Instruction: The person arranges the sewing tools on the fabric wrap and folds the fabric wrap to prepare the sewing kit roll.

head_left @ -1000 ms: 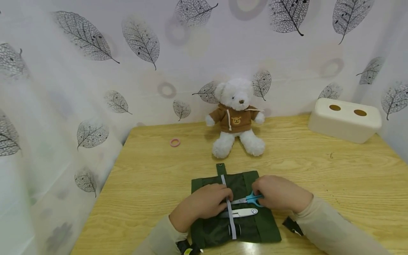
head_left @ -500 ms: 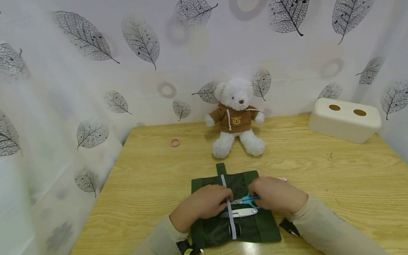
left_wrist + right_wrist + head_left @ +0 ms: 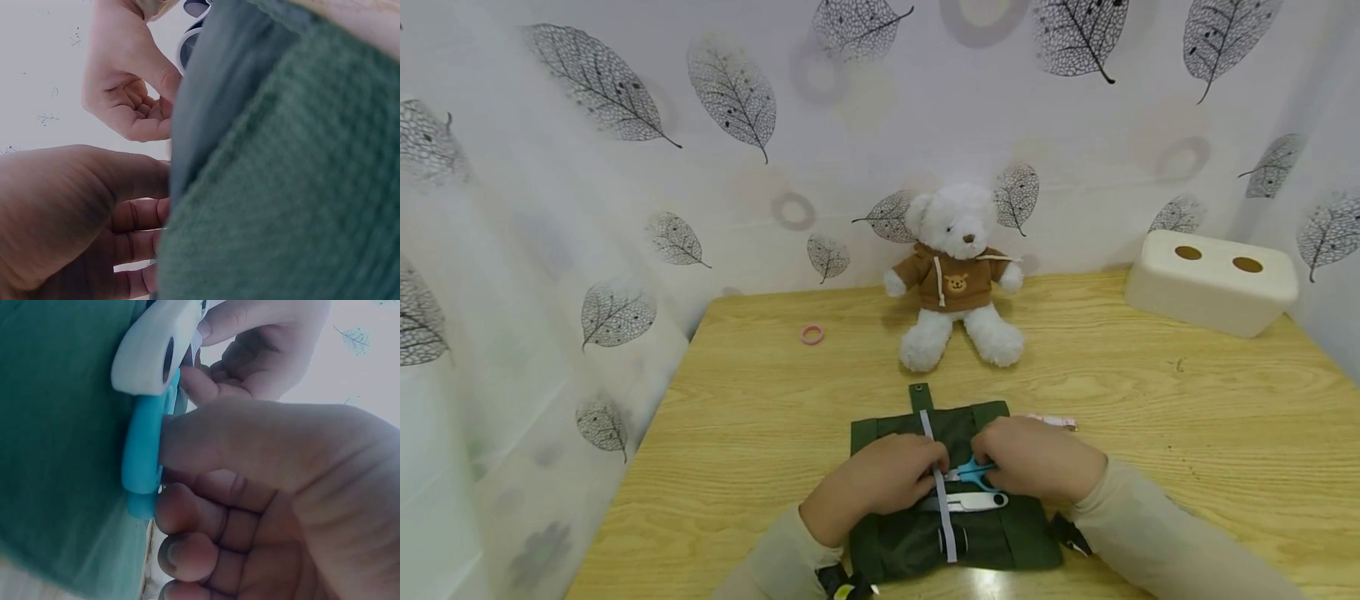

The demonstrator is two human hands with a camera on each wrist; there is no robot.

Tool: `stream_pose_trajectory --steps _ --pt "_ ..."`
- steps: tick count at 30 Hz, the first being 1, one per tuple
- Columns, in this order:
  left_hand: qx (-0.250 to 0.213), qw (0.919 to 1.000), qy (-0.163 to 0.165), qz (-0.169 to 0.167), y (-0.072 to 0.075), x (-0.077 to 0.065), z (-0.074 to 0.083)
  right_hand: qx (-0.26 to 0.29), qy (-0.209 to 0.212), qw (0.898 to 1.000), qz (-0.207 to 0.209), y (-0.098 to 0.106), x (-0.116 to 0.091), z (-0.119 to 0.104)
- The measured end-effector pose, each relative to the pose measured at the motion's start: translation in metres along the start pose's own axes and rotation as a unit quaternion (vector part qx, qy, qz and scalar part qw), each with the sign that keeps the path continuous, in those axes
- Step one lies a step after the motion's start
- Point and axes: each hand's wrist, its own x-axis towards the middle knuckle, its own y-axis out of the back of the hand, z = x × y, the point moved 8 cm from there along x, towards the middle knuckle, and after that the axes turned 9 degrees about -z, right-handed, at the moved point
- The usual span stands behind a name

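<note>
A dark green cloth roll (image 3: pixel 1033 533) lies unfolded on the table, a light grey elastic strap (image 3: pixel 947 525) running across it. My left hand (image 3: pixel 880 477) pinches the strap near its middle. Blue-handled scissors (image 3: pixel 973 473) point left, with their blade tips at the strap and partly hidden by my left hand. My right hand (image 3: pixel 1037 458) grips their handle, thumb against the blue loop (image 3: pixel 142 447) in the right wrist view. Just below the scissors, a white-handled tool (image 3: pixel 977 502) lies under the strap. Nearer the front, the strap crosses a round black item (image 3: pixel 958 542).
A white teddy bear in a brown hoodie (image 3: pixel 958 279) sits behind the cloth roll. A pink ring (image 3: pixel 812 334) lies to the back left. A cream box with two holes (image 3: pixel 1210 283) stands at the back right. Behind my right hand lies a small pink-and-white item (image 3: pixel 1060 422).
My right hand has moved left with the scissors, and their blades have slid further toward the strap. The pink-and-white item has come into sight. My left hand has stayed in place.
</note>
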Motion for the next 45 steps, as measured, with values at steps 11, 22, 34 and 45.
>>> stream_pose_trajectory --steps 11,22,34,45 --pt "0.002 1.0000 0.003 0.002 0.001 0.000 -0.001 -0.008 0.024 1.000 0.003 0.000 0.007 -0.010" --pt "-0.016 0.9998 0.008 0.003 0.002 -0.001 -0.001 -0.003 0.039 0.999 0.002 -0.004 0.011 -0.015" --pt "-0.023 0.9997 0.005 0.003 0.004 -0.002 0.000 0.008 0.035 0.999 -0.006 -0.006 0.011 -0.013" --pt "-0.041 0.9990 0.019 -0.005 0.008 -0.008 -0.009 -0.012 0.024 1.000 -0.001 0.007 0.005 0.000"
